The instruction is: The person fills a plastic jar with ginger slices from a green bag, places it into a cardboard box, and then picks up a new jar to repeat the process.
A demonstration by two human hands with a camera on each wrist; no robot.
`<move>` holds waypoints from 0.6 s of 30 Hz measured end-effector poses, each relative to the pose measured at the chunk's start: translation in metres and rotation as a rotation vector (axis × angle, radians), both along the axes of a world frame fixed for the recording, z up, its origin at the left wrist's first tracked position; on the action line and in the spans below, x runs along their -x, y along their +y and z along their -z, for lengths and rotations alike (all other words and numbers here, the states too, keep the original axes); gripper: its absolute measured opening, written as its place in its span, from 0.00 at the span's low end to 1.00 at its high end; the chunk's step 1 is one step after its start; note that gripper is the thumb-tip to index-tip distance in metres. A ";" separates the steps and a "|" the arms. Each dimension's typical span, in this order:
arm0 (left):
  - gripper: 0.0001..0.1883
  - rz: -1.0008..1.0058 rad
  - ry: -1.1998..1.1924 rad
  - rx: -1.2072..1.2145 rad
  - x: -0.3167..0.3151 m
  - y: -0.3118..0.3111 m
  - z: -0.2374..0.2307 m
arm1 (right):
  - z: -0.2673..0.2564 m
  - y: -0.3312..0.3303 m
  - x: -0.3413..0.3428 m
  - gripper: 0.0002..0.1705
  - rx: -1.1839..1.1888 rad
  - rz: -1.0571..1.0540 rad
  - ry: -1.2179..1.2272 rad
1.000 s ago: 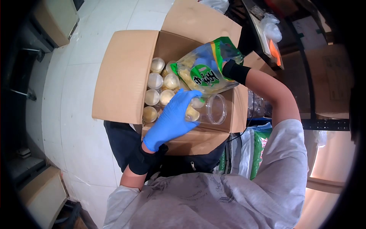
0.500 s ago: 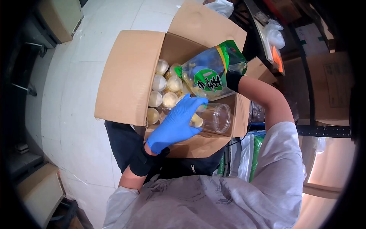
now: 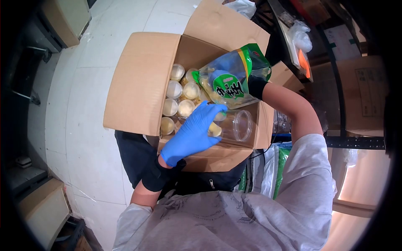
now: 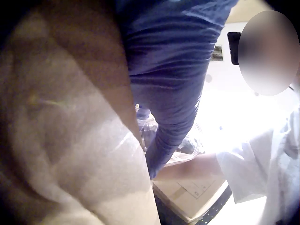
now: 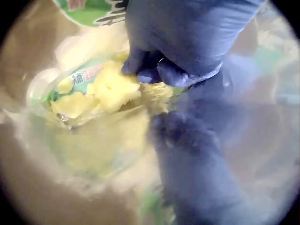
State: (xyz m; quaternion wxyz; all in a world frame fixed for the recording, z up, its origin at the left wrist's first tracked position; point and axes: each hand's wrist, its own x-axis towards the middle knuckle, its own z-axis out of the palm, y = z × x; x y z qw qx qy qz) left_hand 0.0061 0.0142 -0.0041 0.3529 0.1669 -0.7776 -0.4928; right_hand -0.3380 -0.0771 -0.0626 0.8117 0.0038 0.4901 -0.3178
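My blue-gloved left hand (image 3: 191, 133) grips a clear jar (image 3: 234, 126) lying on its side over the box, its round mouth facing right and yellow pieces near the hand. In the left wrist view the glove (image 4: 171, 70) hides most of the jar. Above the jar, a clear and green bag (image 3: 228, 85) leans across the box. My gloved right hand (image 3: 224, 67) is inside it, seen through the plastic. The right wrist view shows that hand (image 5: 187, 40) with fingers curled, pinching yellow slices (image 5: 112, 86); the fingertips are partly hidden.
The open cardboard box (image 3: 140, 83) holds several lidded clear tubs (image 3: 191, 90) on its left side. Its flaps stand outward. Shelving (image 3: 356, 143) stands at the right, with green and white bags (image 3: 272, 167) below.
The head view has shifted slightly, moving the box right in the frame. Inside the bag, my right hand has shifted and the printed label has bent. My left hand keeps its grip on the jar.
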 end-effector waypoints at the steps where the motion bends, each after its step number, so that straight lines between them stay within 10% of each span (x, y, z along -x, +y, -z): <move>1: 0.32 -0.007 -0.015 -0.018 -0.001 0.000 -0.002 | -0.004 0.001 0.002 0.25 0.047 -0.025 0.040; 10: 0.37 -0.035 -0.076 -0.059 -0.003 0.003 -0.006 | -0.096 0.014 -0.024 0.17 1.214 -0.936 1.798; 14: 0.39 -0.024 -0.064 -0.087 0.000 0.001 -0.001 | -0.106 -0.002 -0.031 0.14 1.580 -1.092 1.755; 16: 0.39 -0.022 -0.061 -0.082 0.000 0.001 -0.002 | -0.111 0.010 -0.020 0.13 1.084 -0.693 1.212; 18: 0.40 -0.022 -0.058 -0.075 -0.001 0.002 -0.003 | -0.131 0.017 -0.026 0.10 0.867 -0.710 1.411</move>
